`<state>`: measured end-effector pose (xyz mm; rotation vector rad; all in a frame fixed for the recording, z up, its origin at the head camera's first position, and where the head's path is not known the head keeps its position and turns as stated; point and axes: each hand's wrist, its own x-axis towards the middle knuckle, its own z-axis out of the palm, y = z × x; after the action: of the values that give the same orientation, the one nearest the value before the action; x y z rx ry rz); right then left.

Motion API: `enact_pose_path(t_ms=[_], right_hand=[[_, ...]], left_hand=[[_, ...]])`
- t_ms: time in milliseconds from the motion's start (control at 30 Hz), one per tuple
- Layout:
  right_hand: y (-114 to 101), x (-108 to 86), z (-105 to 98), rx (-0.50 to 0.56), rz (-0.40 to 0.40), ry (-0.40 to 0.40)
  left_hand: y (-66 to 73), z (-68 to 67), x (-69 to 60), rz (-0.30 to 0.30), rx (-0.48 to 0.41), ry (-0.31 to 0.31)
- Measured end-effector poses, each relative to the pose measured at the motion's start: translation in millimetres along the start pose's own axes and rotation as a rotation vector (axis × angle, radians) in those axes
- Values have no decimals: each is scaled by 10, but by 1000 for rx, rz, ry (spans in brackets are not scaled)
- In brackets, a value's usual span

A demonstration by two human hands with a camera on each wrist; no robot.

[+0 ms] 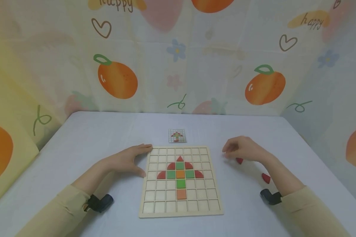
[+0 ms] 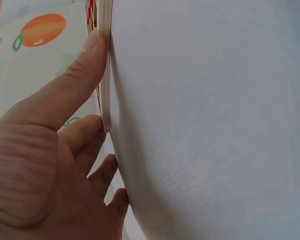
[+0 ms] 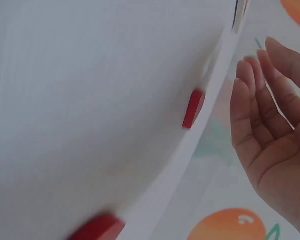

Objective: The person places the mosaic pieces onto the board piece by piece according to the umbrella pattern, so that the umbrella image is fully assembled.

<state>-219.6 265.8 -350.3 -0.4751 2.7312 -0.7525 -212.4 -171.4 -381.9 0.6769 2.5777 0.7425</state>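
A square wooden grid board lies on the white table, with red, green and orange tiles set in an arrow-like shape. At its left edge, my left hand rests with spread fingers, thumb and fingertips touching the frame. The left wrist view shows the thumb against the board's side. To the right of the board, my right hand hovers over the table, fingers loosely bent, holding nothing. A small red piece lies just under it, partly hidden. Another red piece sits nearer the right wrist.
Behind the board lies a small card printed with a similar coloured grid picture. A fruit-patterned cloth hangs behind and around the table. Dark wrist cameras are strapped at both sleeves.
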Motion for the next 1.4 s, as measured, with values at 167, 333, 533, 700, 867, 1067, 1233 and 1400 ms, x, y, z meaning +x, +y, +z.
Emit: enact_pose_path(t_ms=[167, 333, 533, 700, 867, 1067, 1233, 1400], right_hand=[[174, -31, -79, -30, 30, 15], [278, -74, -110, -24, 96, -2], [362, -109, -140, -39, 154, -19], [435, -120, -145, -71, 194, -23], [442, -136, -130, -81, 225, -35], [416, -149, -133, -74, 233, -53], [414, -147, -114, -65, 224, -62], [407, -144, -97, -65, 195, -54]], left_hand=[[-14, -7, -7, -1, 2, 2], [-26, -6, -4, -2, 4, 4], [-24, -10, -8, 4, -1, 1], [-33, -7, -4, 0, 4, 0], [-44, 0, 7, -5, 9, 3], [-35, 2, 6, -13, 9, 6], [-28, 4, 1, -20, 1, 8], [-28, 8, 7, -19, -1, 8]])
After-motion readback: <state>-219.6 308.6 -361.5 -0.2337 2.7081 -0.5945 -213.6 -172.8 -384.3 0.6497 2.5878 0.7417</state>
